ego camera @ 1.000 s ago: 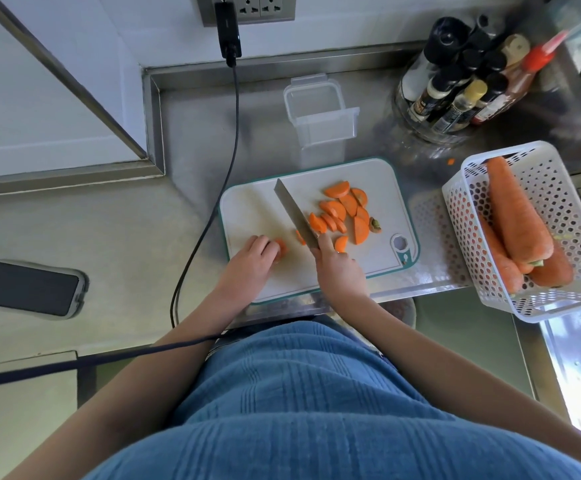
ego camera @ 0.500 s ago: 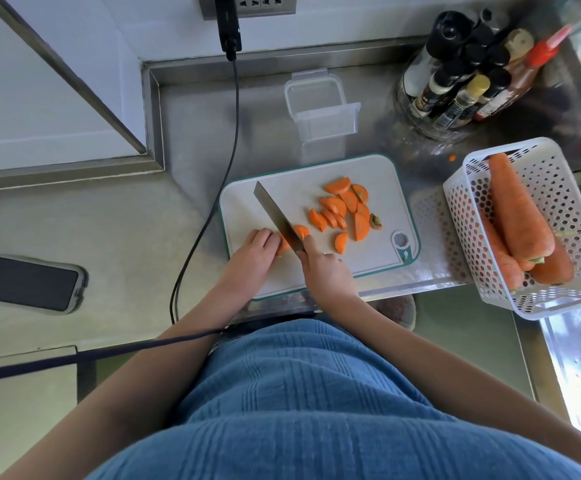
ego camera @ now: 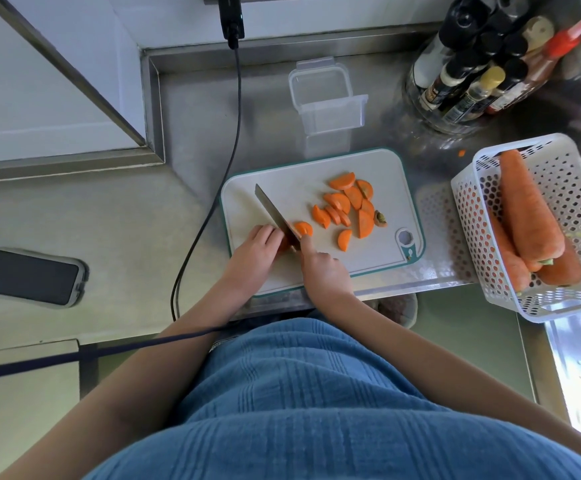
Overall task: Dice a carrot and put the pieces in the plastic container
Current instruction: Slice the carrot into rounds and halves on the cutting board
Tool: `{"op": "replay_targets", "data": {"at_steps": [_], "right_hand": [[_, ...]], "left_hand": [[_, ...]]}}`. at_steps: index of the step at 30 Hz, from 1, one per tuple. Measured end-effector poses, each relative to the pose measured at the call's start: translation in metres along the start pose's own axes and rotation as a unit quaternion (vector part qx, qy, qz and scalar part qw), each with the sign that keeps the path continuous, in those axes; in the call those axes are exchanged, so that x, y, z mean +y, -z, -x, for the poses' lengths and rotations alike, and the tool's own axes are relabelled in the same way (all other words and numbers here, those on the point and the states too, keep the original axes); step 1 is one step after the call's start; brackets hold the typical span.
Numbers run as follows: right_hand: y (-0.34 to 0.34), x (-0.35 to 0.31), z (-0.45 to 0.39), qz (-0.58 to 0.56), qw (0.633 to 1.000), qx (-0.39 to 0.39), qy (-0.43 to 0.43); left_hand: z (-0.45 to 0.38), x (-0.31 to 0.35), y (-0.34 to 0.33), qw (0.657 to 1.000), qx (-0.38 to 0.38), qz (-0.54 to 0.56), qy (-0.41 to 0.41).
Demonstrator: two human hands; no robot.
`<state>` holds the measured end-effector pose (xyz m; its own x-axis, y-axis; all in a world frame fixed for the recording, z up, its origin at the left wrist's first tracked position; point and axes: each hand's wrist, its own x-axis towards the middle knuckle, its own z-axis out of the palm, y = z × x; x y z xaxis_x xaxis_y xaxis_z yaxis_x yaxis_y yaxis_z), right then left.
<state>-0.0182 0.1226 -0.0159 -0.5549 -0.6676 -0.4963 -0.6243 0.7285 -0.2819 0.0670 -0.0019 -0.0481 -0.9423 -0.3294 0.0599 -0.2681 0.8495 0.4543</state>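
On the white cutting board [ego camera: 292,174] lie several half-moon carrot pieces [ego camera: 346,207] and a stem end [ego camera: 380,218]. My right hand [ego camera: 323,271] grips the knife [ego camera: 275,216], its forefinger along the blade's spine. The blade stands across a carrot stub; a fresh slice [ego camera: 303,229] lies just right of it. My left hand [ego camera: 257,251] holds down the rest of the stub [ego camera: 283,244], which its fingers mostly hide. The clear plastic container [ego camera: 327,102] stands open behind the board, with nothing in it.
A white perforated basket [ego camera: 559,299] with whole carrots [ego camera: 528,209] sits at the right. Sauce bottles [ego camera: 483,64] crowd the back right corner. A black cable [ego camera: 212,195] runs down left of the board. A phone [ego camera: 31,277] lies at the far left.
The knife shifted left from the pile of pieces to the stub beside my left hand and cut off one more slice. My left hand stayed on the stub.
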Motion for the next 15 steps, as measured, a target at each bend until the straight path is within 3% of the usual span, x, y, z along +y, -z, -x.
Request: {"op": "replay_targets", "data": {"at_steps": [10, 15], "right_hand": [[0.001, 0.008, -0.002, -0.008, 1.000, 0.012, 0.006], [0.011, 0.025, 0.011, -0.062, 0.997, 0.020, -0.047]], "left_hand": [[0.001, 0.002, 0.003, 1.000, -0.008, -0.005, 0.011], [0.001, 0.002, 0.008, 1.000, -0.009, 0.012, 0.012]]}}
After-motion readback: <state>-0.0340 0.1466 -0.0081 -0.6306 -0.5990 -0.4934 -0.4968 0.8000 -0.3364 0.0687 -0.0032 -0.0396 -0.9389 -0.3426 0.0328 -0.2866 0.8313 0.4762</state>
